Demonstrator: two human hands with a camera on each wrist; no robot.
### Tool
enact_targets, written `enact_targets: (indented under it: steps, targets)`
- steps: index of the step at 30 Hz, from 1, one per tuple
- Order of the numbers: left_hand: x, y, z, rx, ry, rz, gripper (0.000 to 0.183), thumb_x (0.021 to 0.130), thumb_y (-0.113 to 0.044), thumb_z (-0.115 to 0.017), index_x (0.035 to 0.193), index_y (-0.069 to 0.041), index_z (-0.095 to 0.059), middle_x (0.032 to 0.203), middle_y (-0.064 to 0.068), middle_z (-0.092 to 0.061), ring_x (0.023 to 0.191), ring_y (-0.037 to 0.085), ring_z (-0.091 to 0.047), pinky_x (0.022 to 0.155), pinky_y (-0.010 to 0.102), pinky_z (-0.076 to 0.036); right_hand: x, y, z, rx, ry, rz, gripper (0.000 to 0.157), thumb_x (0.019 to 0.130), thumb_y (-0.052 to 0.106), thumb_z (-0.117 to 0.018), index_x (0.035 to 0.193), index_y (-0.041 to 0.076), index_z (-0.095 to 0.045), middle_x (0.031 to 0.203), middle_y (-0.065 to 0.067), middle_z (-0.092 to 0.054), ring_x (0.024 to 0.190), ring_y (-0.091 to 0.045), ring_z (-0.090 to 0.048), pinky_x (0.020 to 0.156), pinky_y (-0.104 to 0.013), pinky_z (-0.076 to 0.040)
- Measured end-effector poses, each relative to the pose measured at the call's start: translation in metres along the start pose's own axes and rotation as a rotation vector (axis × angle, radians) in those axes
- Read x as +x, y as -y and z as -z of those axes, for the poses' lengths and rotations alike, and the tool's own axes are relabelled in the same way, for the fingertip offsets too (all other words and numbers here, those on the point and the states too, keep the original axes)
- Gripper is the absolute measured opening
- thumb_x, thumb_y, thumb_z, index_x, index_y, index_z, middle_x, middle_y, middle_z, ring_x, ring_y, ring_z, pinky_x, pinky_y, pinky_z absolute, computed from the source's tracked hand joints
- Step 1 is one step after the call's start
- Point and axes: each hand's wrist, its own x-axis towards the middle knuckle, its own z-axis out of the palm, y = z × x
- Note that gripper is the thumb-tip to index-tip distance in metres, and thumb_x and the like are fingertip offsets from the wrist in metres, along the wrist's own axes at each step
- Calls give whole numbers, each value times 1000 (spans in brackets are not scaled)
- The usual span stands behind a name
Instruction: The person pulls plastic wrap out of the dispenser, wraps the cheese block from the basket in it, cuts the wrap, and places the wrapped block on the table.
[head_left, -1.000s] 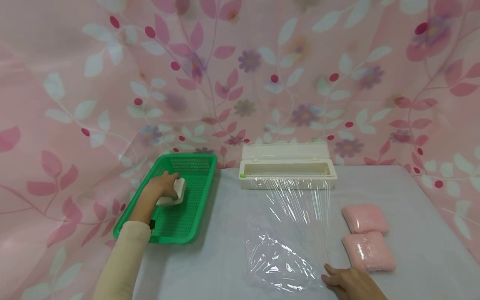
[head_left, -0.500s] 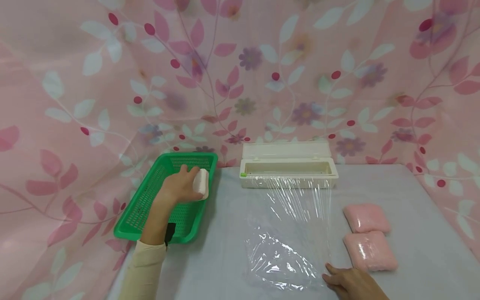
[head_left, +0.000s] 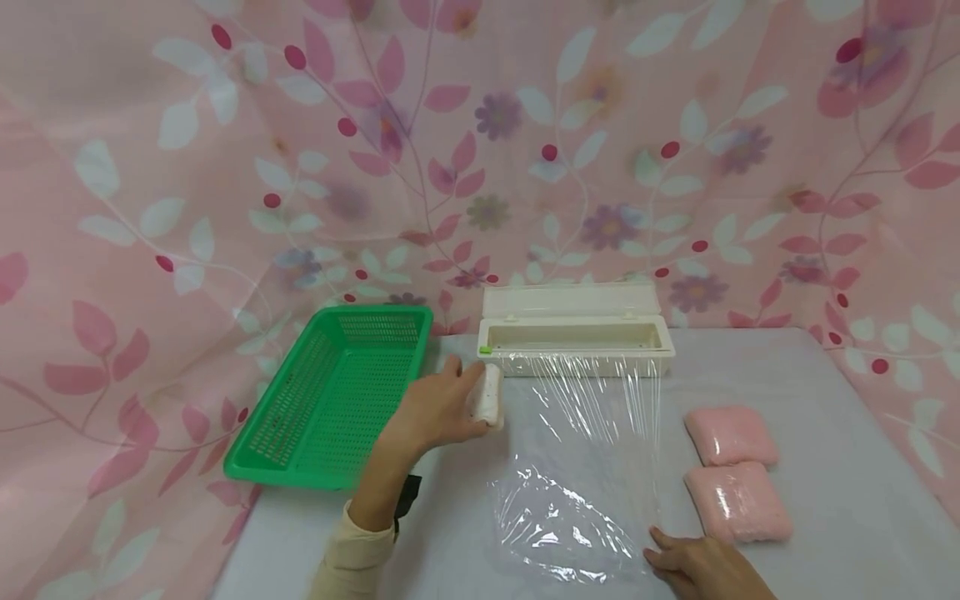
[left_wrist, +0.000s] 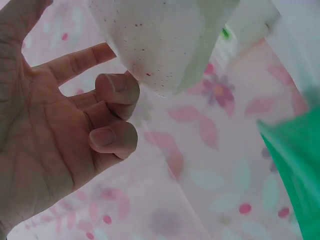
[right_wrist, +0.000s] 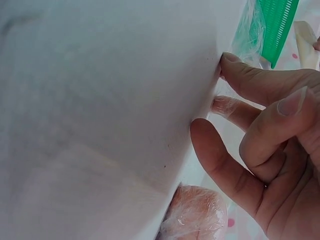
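Observation:
My left hand (head_left: 435, 408) grips a white block (head_left: 488, 398) above the table, to the right of the basket. Small dark red specks dot the block's pale face (left_wrist: 155, 42) in the left wrist view, where its upper part is cut off. A sheet of plastic wrap (head_left: 577, 467) runs from a long white dispenser (head_left: 577, 365) toward the near side of the table. At the sheet's near right corner, my right hand (head_left: 701, 567) presses with its fingertips. Clear film lies over one fingertip (right_wrist: 225, 105), and the thumb stands apart from it.
A green slotted basket (head_left: 330, 481) stands at the left. Two pink square pads wrapped in film, an upper one (head_left: 731, 437) and a lower one (head_left: 738, 504), lie on the right. The dispenser's lid (head_left: 570, 299) stands raised before a floral curtain (head_left: 480, 167).
My left hand has lifted the white block out of the green basket and carried it right, toward the left edge of the plastic wrap. The right hand has stayed in place.

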Motion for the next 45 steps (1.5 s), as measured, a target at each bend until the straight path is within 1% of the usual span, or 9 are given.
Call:
enact_targets:
  steps: [6, 11, 14, 16, 21, 26, 30, 38, 45]
  targets:
    - [9, -41, -15, -45, 23, -123, 64, 74, -44, -78, 123, -16, -50, 95, 5, -47, 58, 13, -48, 48, 25, -40, -1, 0, 0, 3, 19, -22, 23, 78, 21, -82, 100, 14, -80, 100, -17, -73, 79, -11, -70, 66, -16, -51]
    - [19, -71, -33, 17, 32, -163, 58, 73, -45, -78, 116, -14, -52, 90, 4, -48, 52, 10, -45, 44, 24, -36, -1, -2, -2, 0, -5, 16, 24, 78, 19, -82, 101, 14, -80, 99, -17, -73, 78, -10, -70, 66, -16, -50]
    - [24, -84, -48, 57, 34, -186, 56, 72, -46, -77, 112, -14, -54, 88, 3, -48, 51, 9, -44, 43, 24, -35, -2, -4, -4, -21, -18, 49, 24, 77, 20, -82, 101, 15, -80, 98, -16, -73, 77, -10, -69, 64, -16, -50]
    - [29, -91, -56, 81, 30, -197, 56, 72, -47, -77, 112, -14, -55, 87, 2, -49, 52, 9, -44, 43, 24, -35, -3, -3, -4, -26, -11, 35, 23, 78, 21, -82, 101, 15, -80, 99, -15, -73, 77, -10, -69, 64, -17, -50]
    - [38, -99, -67, 103, 22, -214, 56, 72, -50, -77, 110, -14, -57, 87, 1, -48, 52, 9, -44, 43, 23, -35, -3, -2, -4, -25, -16, 4, 22, 78, 21, -82, 99, 16, -80, 99, -15, -73, 78, -9, -69, 65, -17, -50]
    - [44, -102, -76, 96, 51, -218, 55, 72, -52, -78, 107, -15, -58, 87, 1, -47, 53, 8, -44, 43, 23, -35, -2, -3, -6, -32, -38, 29, 23, 77, 20, -83, 99, 16, -80, 98, -14, -74, 77, -9, -69, 64, -17, -50]
    - [53, -106, -86, 128, 87, -202, 57, 71, -56, -79, 104, -15, -59, 88, 1, -48, 54, 9, -44, 44, 24, -36, -2, -3, -5, -55, -81, 50, 24, 73, 17, -85, 97, 16, -80, 97, -13, -74, 74, -8, -69, 63, -17, -50]
    - [64, -111, -106, 213, 165, -162, 64, 70, -63, -79, 105, -15, -58, 90, 0, -47, 57, 8, -44, 45, 24, -37, -2, -1, -4, -73, -63, 31, 23, 75, 19, -84, 97, 18, -80, 98, -12, -74, 74, -8, -69, 62, -18, -50]
    - [68, -108, -119, 175, 227, -105, 73, 67, -71, -77, 112, -17, -56, 94, 0, -44, 60, 11, -46, 48, 25, -38, -1, 0, -3, -46, -27, 26, 23, 77, 20, -82, 100, 16, -80, 99, -15, -73, 76, -11, -70, 64, -19, -50]
